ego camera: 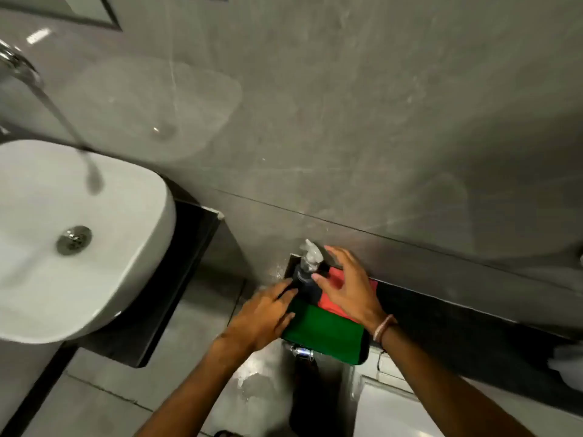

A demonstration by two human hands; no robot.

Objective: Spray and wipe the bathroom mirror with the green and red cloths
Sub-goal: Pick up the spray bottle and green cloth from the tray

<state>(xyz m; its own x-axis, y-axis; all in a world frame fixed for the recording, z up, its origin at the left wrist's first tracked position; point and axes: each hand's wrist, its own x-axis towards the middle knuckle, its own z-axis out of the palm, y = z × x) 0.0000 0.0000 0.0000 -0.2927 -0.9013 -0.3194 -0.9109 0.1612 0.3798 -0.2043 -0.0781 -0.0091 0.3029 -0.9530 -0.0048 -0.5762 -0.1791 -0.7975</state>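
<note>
A spray bottle [307,269] with a clear trigger head and dark body stands on a dark ledge [457,313] against the grey wall. Beside it lie a red cloth [334,287] and, nearer me, a green cloth [328,332]. My left hand [265,313] reaches in from the left, fingers spread, its fingertips at the bottle's base and the green cloth's edge. Above the red cloth hovers my right hand [347,285], fingers apart and just right of the bottle's head. Neither hand grips anything. The mirror's lower corner [63,7] shows at the top left.
A white basin [94,279] on a dark counter fills the left side, with a chrome tap [19,67] above it. A white toilet cistern [394,402] sits below the ledge at the bottom right. A chrome fitting [301,353] sticks out under the green cloth.
</note>
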